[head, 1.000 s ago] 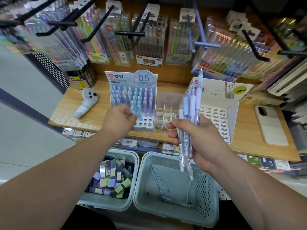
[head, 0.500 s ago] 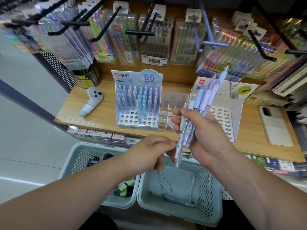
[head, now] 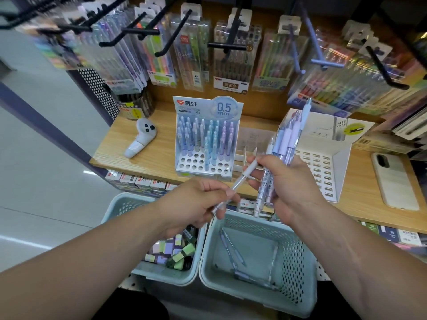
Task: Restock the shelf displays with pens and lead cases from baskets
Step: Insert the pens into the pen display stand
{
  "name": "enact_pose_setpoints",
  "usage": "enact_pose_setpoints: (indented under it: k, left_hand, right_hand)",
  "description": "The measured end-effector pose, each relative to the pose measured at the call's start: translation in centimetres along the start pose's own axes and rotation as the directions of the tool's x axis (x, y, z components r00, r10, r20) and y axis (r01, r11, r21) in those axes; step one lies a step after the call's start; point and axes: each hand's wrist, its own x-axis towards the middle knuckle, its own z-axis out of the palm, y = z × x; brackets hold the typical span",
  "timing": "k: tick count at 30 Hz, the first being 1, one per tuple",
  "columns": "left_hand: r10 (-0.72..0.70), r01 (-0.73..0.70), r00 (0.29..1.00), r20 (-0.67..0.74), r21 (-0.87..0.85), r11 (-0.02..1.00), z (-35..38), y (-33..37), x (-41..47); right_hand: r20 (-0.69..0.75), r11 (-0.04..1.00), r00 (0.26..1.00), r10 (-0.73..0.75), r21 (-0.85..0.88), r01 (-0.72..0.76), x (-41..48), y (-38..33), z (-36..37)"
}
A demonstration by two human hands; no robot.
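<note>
Left hand [head: 196,204] pinches the lower end of one pen [head: 240,181], fingers curled round it. Right hand [head: 284,181], just beside, grips a bundle of pens [head: 286,139] upright; pen display [head: 206,139] beyond both, baskets [head: 300,250] beneath.

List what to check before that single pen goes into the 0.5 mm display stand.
1. Single pen pinched by left hand: ok.
2. Single pen clear of right hand: cannot tell; its upper end lies against that hand's fingertips.
3. Pen bundle gripped by right hand: ok.
4. Free holes in display stand: ok, the front rows show open holes.
5. Which end of the single pen points down: cannot tell, too blurred.
</note>
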Motion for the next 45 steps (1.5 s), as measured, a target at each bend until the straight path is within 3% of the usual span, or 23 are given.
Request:
enact_pose_setpoints:
  k: [4, 8, 12, 14, 19, 25, 33, 37, 40, 45]
  left_hand:
    - [-0.008, -0.002, 0.989, -0.147, -0.066, 0.998, -1.7, 0.6, -0.2]
    - [0.049, -0.101, 0.959, -0.28, -0.177, 0.979, -3.5, 1.6, -0.5]
    - [0.111, -0.22, 0.9, -0.422, -0.22, 0.95, -5.2, 2.7, -0.7]
    - [0.16, -0.262, 0.861, -0.482, -0.151, 0.953, -6.5, 3.0, -0.8]
    - [0.337, -0.227, 0.743, -0.578, 0.256, 0.94, -8.7, 3.6, -0.4]
    - [0.503, -0.11, 0.631, -0.591, 0.574, 0.812, -8.8, 3.4, 2.1]
    - [0.573, -0.041, 0.673, -0.468, 0.75, 0.66, -8.2, 3.1, 5.2]
    - [0.542, -0.032, 0.674, -0.501, 0.714, 0.7, -8.3, 2.9, 6.2]
    - [0.518, -0.022, 0.638, -0.57, 0.659, 0.752, -8.3, 2.7, 6.9]
    - [0.519, -0.001, 0.638, -0.569, 0.673, 0.74, -8.2, 2.4, 7.7]
  right_hand:
    - [-0.022, 1.0, 1.0, 0.005, 0.002, -0.005, 0.1, 0.2, 0.3]
    - [-0.063, 1.0, 0.998, -0.021, -0.013, 0.02, 0.2, 0.7, 0.6]
    - [-0.013, 0.999, 1.0, -0.02, -0.041, 0.02, 0.0, 1.0, 0.9]
    - [0.002, 0.998, 1.0, -0.026, -0.061, 0.026, -0.1, 1.0, 0.8]
    - [0.007, 0.997, 0.999, -0.038, -0.074, 0.038, 0.0, 0.7, 0.3]
    - [0.021, 0.996, 0.999, -0.03, -0.083, 0.032, 0.1, 0.5, -0.2]
    - [0.057, 0.997, 0.998, -0.013, -0.081, 0.018, 0.5, 0.2, -1.0]
    - [0.075, 0.995, 0.997, -0.017, -0.101, 0.025, 0.7, 0.2, -1.3]
    - [0.096, 0.995, 0.995, -0.009, -0.1, 0.019, 0.8, 0.3, -1.6]
    - [0.139, 0.996, 0.99, 0.008, -0.09, 0.005, 0.6, 0.2, -1.8]
